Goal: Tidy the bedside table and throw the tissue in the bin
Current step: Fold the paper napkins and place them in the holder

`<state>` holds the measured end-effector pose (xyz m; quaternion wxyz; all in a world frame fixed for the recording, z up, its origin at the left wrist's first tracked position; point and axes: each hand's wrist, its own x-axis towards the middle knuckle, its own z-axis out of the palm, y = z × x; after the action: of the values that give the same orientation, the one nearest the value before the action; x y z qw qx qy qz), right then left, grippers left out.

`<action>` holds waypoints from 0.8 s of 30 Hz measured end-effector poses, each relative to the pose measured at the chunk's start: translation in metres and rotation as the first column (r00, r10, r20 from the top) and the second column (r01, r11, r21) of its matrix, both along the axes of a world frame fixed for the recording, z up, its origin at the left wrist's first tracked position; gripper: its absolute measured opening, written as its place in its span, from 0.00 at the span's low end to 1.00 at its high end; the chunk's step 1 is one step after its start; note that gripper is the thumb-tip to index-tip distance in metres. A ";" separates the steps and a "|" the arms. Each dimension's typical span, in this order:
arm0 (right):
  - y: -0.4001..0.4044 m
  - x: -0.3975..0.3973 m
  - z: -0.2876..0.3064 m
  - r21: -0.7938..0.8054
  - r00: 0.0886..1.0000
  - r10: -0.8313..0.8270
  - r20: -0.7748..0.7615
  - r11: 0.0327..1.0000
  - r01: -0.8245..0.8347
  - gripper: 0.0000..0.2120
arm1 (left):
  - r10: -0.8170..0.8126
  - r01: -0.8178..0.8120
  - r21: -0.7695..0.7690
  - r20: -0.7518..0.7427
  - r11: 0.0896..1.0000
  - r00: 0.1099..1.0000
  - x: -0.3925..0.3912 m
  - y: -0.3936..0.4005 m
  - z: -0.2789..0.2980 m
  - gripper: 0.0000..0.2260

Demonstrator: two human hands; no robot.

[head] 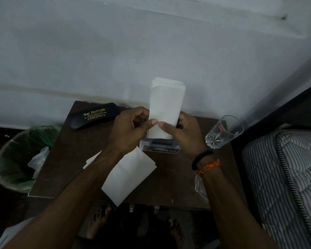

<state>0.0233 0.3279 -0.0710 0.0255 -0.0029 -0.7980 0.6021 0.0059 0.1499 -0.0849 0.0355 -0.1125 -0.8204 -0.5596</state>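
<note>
A folded stack of white tissues stands upright above the dark brown bedside table. My left hand grips its lower left edge and my right hand grips its lower right edge, thumbs pressed on the front. Below the stack sits a small clear holder on the table. Another flat white tissue lies on the table under my left forearm. A bin with a green liner and crumpled white paper stands left of the table.
A black spectacle case lies at the table's back left. A clear drinking glass stands at the back right, and a glass dish sits under my right wrist. A striped mattress is on the right. Bare feet show below the table.
</note>
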 end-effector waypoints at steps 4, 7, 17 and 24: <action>0.010 0.001 0.002 0.217 1.000 0.009 -0.004 0.976 -0.008 0.20 | 0.041 -0.041 0.071 -0.004 0.997 0.999 -0.003 0.003 -0.002 0.08; 0.014 0.000 0.002 0.305 0.998 -0.035 -0.053 0.951 0.050 0.16 | 0.057 -0.054 0.091 -0.026 0.994 0.998 -0.004 0.007 -0.001 0.11; 0.013 -0.016 -0.001 0.381 0.944 -0.233 -0.232 0.872 0.309 0.11 | 0.047 -0.076 -0.151 -0.187 0.986 0.981 -0.029 0.024 0.013 0.08; 0.012 -0.024 -0.010 0.432 0.950 -0.252 -0.182 0.848 0.307 0.06 | 0.078 -0.148 -0.218 -0.303 0.965 0.950 -0.036 0.031 0.007 0.10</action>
<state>-0.0008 0.3397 -0.0808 0.1604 -0.0773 -0.9046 0.3874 -0.0302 0.1811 -0.0781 0.1745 -0.1497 -0.8723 -0.4316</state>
